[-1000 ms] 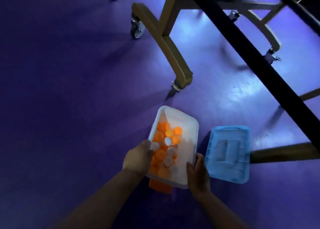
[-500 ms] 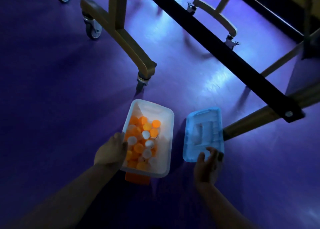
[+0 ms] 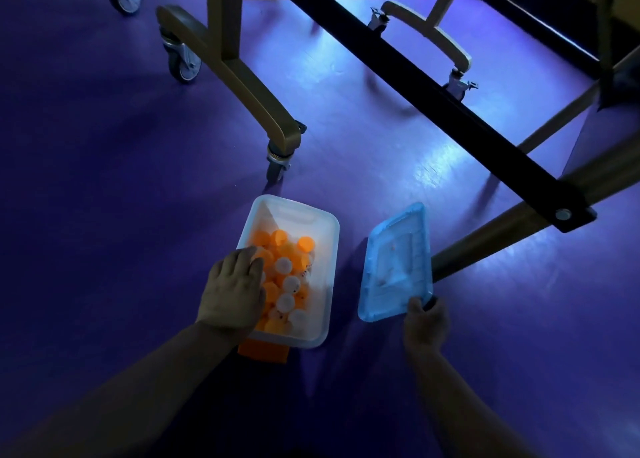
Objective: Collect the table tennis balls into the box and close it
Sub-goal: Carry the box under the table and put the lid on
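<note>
A white plastic box stands open on the purple floor, holding several orange and white table tennis balls. My left hand grips the box's left rim, fingers curled over the edge onto the balls. To the right, the blue lid is tilted up off the floor, its near corner pinched by my right hand. Box and lid are apart, with a strip of floor between them.
An orange flat piece pokes out from under the box's near end. The table's wheeled metal frame and a black crossbar stand just beyond the box. A slanted leg runs behind the lid.
My right hand left the box's near corner, moved right to the lid, took hold of its near corner and raised it. My left hand stayed on the box's left rim.
</note>
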The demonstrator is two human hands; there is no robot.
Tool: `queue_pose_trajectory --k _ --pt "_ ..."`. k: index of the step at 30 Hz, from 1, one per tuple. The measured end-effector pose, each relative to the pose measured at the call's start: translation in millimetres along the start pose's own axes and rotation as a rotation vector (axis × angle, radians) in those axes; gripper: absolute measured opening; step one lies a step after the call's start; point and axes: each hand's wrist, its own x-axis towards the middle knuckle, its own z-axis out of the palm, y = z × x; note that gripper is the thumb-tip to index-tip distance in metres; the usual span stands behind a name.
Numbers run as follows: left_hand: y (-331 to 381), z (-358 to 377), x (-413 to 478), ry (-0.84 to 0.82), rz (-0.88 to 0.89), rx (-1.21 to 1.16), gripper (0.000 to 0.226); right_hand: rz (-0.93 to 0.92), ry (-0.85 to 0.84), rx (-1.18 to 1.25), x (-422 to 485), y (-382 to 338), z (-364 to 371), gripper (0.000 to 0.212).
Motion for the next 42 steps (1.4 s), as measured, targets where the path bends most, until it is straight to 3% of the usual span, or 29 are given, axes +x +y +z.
queue_pose_trajectory --k 4,6,10,16,21,27,31,34,38,42 --pt "-4.9 -5.7 -0.3 0.014 -0.054 -0.049 0.048 -0.17 0.053 0.209 -31.1 -34.1 10.2 0.017" --pt "-8.7 -10.7 -0.3 0.014 -0.141 -0.102 0.047 -0.3 0.047 0.295 -47.0 -47.9 14.8 0.024" --pt "-23.8 -18.3 -1.3 0.084 -0.27 -0.215 0.04 -0.615 -0.137 0.0 -74.4 -74.4 20.2 0.033" --pt "-54.9 -24.8 -4.9 0.132 -0.336 -0.335 0.028 -1.276 -0.042 -0.167 -122.1 -94.6 45.5 0.03" --pt "-73.4 -25.0 -9.4 0.127 -0.378 -0.367 0.023 -1.533 -0.014 -0.29 -150.2 -89.0 81.7 0.033" --pt "-80.7 -25.5 -11.0 0.137 -0.443 -0.419 0.02 -1.434 -0.164 -0.554 -162.3 -86.5 120.1 0.05" --pt "-79.9 -27.2 -9.6 0.141 -0.417 -0.431 0.02 -1.437 -0.359 -0.406 -156.6 -84.9 119.7 0.05" --pt "-76.8 -28.1 -9.6 0.105 -0.403 -0.45 0.019 -1.455 -0.412 -0.381 -150.3 -86.1 114.5 0.04" --pt "-68.1 -23.8 -10.6 -0.004 -0.405 -0.44 0.017 -1.14 -0.325 -0.331 -117.3 -80.3 95.1 0.029" --pt "-54.2 -18.2 -7.5 -0.268 -0.457 -0.52 0.04 -0.831 -0.288 -0.471 -88.5 -63.8 77.0 0.047"
